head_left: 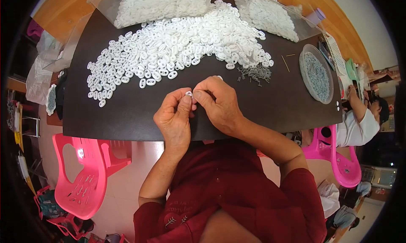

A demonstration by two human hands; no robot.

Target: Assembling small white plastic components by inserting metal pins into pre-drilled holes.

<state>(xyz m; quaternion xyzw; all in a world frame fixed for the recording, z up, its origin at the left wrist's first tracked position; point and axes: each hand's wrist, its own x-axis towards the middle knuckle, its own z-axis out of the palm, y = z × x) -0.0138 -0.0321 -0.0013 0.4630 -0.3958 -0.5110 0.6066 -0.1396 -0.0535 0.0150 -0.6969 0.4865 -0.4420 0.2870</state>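
Near the table's front edge my two hands meet over the dark tabletop (122, 120). My left hand (172, 118) pinches a small white oval plastic piece with two holes (189, 93) between thumb and fingers. Against its right side press the closed thumb and fingertips of my right hand (222, 105); whatever they grip is hidden. A bit of white shows just behind the right knuckles, but I cannot tell whether that hand holds it. Beyond my hands spreads a wide heap of matching white oval pieces (182, 48). Small grey screws or pins (256, 73) lie in a loose pile at the heap's right end.
Two clear bins, one at the back left (103, 10) and one at the back right (308, 29), hold more white pieces. A round tub (301, 71) of grey hardware stands at the right. Pink chairs (82, 192) flank the table; another person (359, 126) sits at the right.
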